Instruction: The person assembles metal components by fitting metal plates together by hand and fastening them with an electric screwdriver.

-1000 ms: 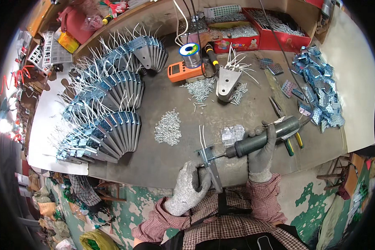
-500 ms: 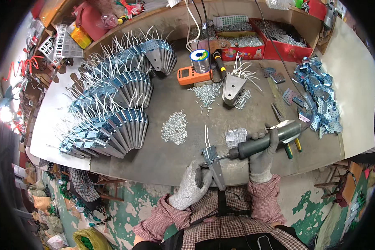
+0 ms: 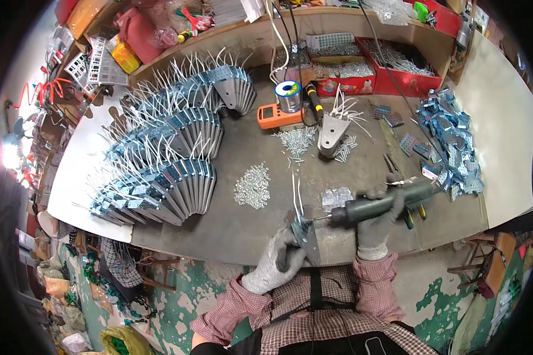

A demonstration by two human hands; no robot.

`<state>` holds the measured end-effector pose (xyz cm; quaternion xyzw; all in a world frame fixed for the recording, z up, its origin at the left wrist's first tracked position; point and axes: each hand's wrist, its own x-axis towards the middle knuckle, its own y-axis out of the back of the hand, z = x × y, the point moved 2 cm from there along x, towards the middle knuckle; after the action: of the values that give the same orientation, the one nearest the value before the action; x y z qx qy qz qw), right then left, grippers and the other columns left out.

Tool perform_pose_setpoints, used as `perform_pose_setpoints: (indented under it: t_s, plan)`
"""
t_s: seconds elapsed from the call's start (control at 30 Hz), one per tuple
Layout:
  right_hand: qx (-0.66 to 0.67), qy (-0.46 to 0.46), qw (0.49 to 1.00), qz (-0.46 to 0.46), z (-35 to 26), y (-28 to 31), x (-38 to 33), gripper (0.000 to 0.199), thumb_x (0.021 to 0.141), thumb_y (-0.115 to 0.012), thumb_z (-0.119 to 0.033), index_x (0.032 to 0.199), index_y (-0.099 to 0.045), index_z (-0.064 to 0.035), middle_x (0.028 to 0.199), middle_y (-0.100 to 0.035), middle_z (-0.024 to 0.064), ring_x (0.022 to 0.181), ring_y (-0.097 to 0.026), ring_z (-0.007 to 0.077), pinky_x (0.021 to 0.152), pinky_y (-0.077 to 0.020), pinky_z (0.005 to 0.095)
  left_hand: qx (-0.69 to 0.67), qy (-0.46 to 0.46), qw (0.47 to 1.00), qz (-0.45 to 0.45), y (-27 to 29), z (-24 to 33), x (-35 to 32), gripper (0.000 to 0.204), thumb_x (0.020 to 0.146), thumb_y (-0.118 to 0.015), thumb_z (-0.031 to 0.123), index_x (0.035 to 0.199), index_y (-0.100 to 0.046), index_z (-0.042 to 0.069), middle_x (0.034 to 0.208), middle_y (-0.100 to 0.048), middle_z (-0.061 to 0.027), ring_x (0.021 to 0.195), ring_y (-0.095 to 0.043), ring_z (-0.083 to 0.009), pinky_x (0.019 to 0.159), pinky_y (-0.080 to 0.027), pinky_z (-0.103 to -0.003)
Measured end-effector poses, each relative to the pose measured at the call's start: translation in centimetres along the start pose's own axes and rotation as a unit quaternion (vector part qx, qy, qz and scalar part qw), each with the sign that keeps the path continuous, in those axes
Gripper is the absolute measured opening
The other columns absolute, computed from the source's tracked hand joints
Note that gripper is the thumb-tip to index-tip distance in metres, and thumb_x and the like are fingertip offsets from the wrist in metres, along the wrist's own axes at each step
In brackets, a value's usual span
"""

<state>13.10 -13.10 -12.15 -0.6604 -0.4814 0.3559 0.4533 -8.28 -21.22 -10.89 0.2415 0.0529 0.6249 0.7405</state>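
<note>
My left hand, in a grey work glove, is closed around a flat grey metal bracket with a small blue plate at its top. Two white wires rise from that plate. Gripped in my gloved right hand is a dark electric screwdriver, lying nearly level and pointing left. Its thin bit reaches the upper part of the bracket; any screw there is too small to make out. Behind the screwdriver sits a clear plastic piece. Pliers with green and yellow handles lie partly hidden beneath the tool.
Rows of finished-looking grey brackets with white wires fill the left. Small nuts and screws lie in piles mid-table. A solder spool stands by an orange device. Blue plates are heaped right; red boxes stand behind.
The bracket has turned in my left hand, showing more of its broad face. The screwdriver's rear end has dropped a little, and its bit stays by the bracket. The whole view has shifted slightly.
</note>
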Motion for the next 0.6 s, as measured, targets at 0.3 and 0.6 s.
perform_pose_setpoints:
  t_s: [0.3, 0.6]
  plan:
    - [0.102, -0.069, 0.992, -0.007, 0.2, 2.3, 1.0, 0.038, 0.098, -0.06, -0.037, 0.123, -0.054, -0.0105, 0.079, -0.054, -0.0005, 0.079, -0.056, 0.0147, 0.086, -0.0503, 0.0389, 0.176, -0.087, 0.974, 0.116, 2.3, -1.1, 3.4, 0.02, 0.083, -0.056, -0.001, 0.102, -0.06, 0.005, 0.096, -0.066, -0.0177, 0.093, -0.067, -0.0345, 0.082, -0.054, -0.042]
    - [0.108, -0.072, 0.992, 0.011, 0.1, 2.2, 1.1, 0.04, 0.095, -0.065, -0.036, 0.123, -0.056, -0.008, 0.077, -0.055, -0.0001, 0.078, -0.057, 0.0145, 0.084, -0.0503, 0.0356, 0.703, -0.111, 0.687, -0.148, 4.9, -5.3, 13.8, 0.013, 0.076, -0.064, 0.015, 0.086, -0.07, 0.01, 0.094, -0.065, -0.0095, 0.101, -0.058, -0.0283, 0.087, -0.049, -0.043]
